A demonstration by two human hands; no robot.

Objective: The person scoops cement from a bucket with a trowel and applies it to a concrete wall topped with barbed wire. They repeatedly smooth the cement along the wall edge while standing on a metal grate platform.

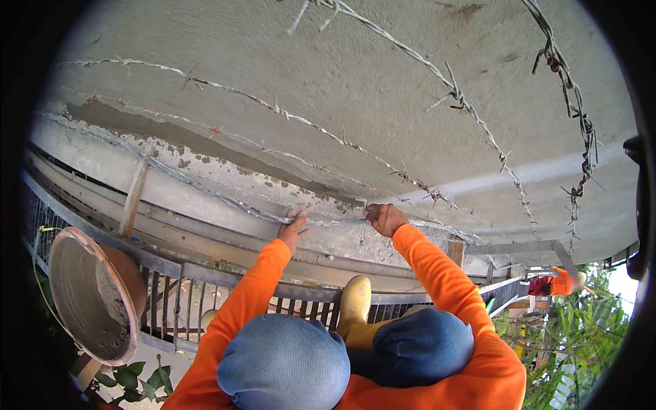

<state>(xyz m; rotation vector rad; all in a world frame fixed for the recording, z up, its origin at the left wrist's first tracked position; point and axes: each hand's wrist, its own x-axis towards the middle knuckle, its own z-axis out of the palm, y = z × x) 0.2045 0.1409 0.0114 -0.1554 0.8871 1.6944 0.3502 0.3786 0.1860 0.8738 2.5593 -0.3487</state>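
Observation:
My right hand (pixel 387 219) is closed round what looks like a trowel (pixel 355 200). Its blade shows only as a thin edge against the wall, at the end of a strip of wet mortar (pixel 205 146). To its left, my left hand (pixel 294 228) has its fingers apart and holds nothing. It is beside a strand of barbed wire (pixel 239 204); whether it touches the wire or the wall I cannot tell. The grey wall (pixel 328 82) carries rough mortar spatter below the wet strip.
More barbed wire (pixel 471 109) crosses in front of the wall. A bucket of mortar (pixel 92 301) hangs or stands by the black railing (pixel 179 304) at left. My yellow boot (pixel 355 301) is by the railing. Another person in orange (pixel 562 281) is far right, near plants (pixel 567 342).

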